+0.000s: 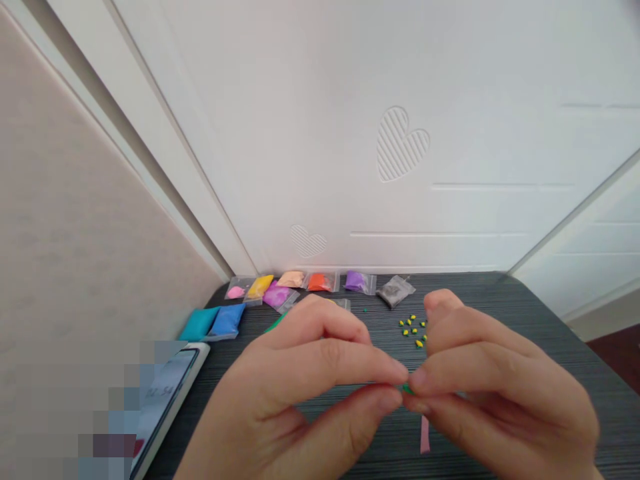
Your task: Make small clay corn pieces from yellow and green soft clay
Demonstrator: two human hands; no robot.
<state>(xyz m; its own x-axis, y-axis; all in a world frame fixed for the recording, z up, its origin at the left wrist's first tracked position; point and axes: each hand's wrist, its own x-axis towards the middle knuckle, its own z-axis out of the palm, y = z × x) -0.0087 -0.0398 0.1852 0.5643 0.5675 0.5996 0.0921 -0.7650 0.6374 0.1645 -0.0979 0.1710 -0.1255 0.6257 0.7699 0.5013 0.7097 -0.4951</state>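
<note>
Green bit (407, 388), prob. clay, pinched btwn fingertips of L hand (310, 393) & R hand (495, 387), hands meeting above dark table (540, 333). Pink strip (425, 435) just below; yellow-green bits (413, 331) behind; color packets (320, 282) along far edge.

We see soft, fairly bright, even light on a white panel (325, 133), source out of view. Shadows are faint; the dark counter (530, 333) looks dimmer. Edges stretch wide, and blocky pixels cover the lower left.
</note>
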